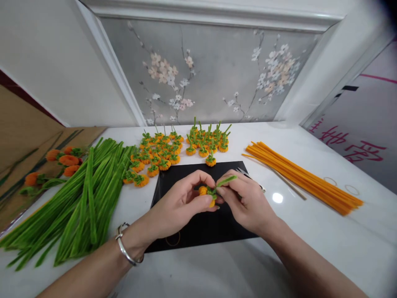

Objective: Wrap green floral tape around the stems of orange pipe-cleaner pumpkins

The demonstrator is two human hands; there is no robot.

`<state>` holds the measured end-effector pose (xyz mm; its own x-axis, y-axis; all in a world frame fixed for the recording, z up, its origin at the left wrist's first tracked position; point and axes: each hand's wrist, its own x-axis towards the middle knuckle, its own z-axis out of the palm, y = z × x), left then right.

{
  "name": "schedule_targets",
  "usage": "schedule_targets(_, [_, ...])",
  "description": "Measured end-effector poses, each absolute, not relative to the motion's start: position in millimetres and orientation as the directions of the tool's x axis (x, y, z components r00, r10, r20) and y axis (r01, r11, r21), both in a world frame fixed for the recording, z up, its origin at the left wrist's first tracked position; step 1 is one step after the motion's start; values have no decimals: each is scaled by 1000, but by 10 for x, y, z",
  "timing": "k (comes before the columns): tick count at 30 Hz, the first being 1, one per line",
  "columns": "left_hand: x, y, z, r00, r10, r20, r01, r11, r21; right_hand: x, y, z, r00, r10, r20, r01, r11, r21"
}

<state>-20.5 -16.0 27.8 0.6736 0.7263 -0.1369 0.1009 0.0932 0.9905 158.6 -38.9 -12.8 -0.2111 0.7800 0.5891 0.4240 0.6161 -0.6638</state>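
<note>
My left hand (182,203) is closed around a small orange pumpkin-like piece (203,191) with green on top, above the black mat (204,227). Thumb and fingers of my right hand (245,198) pinch a short green fuzzy stem (227,181) that sticks out at the piece's right side. Both hands' fingertips nearly meet there. A finished-looking orange and green piece (211,160) stands at the mat's back edge. Scissors (245,173) lie partly hidden behind my right hand.
Long green fuzzy stems (89,194) lie in a pile at left. Orange ones (304,178) are bundled at right beside a thin stick (290,184). Many small orange and green pieces (164,164) stand at the back. Orange flowers (68,160) lie far left.
</note>
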Motion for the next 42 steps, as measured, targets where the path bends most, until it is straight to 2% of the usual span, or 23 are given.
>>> schedule_targets(4, [-199, -159, 238, 627, 778, -38, 223, -133, 966, 1563, -407, -151, -201, 769, 606, 470, 619, -630])
schedule_targets(7, [-170, -154, 186, 544, 839, 5, 315, -210, 926, 1533, -419, -180, -217, 775, 594, 494, 612, -618])
schedule_targets(14, [-211, -50, 148, 579, 804, -133, 281, -44, 959, 1526, -405, -196, -390, 786, 480, 467, 618, -632])
schedule_targets(20, [-227, 20, 143, 563, 815, -138, 277, -28, 961, 1602, -415, -106, -444, 832, 333, 488, 536, -689])
schedule_targets(24, [-225, 27, 141, 542, 827, -151, 317, -34, 948, 1631, -403, -90, -401, 860, 314, 495, 492, -716])
schedule_targets(29, [-255, 58, 162, 531, 834, -151, 305, -22, 952, 1640, -377, -84, -268, 918, 293, 535, 395, -747])
schedule_targets(34, [-323, 140, 166, 546, 829, -117, 319, -77, 945, 1667, -354, -130, -162, 960, 229, 548, 280, -788])
schedule_targets(42, [-323, 138, 126, 568, 815, -114, 389, -144, 910, 1695, -338, -119, -175, 911, 372, 585, 400, -705])
